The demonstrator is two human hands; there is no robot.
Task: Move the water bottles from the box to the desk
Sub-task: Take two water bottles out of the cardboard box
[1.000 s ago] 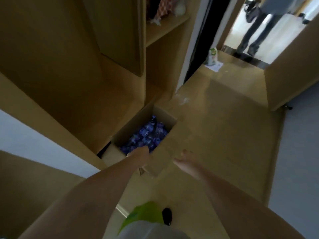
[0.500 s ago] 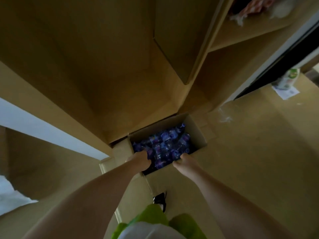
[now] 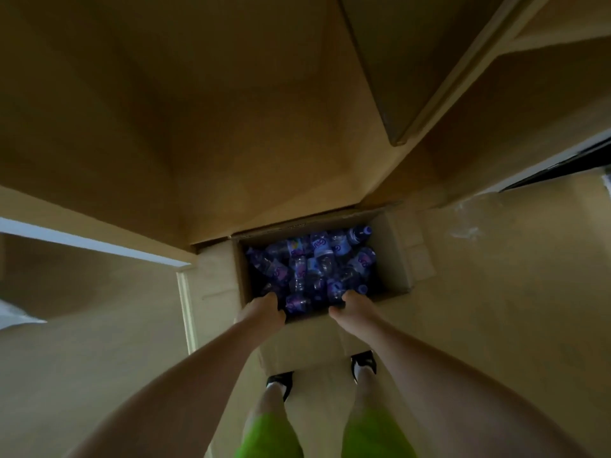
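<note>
Both hands — left hand [image 3: 263, 309], right hand [image 3: 352, 307] — grip the near rim of the box [image 3: 393, 259] (full of water bottles [image 3: 310, 269]).

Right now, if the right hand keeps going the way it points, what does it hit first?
Probably the pile of small clear blue-labelled water bottles inside the open brown cardboard box; the right hand is at its near rim, fingertips hidden, depth unclear.

Head camera looks steeply down into box [image 3: 393, 259].
</note>
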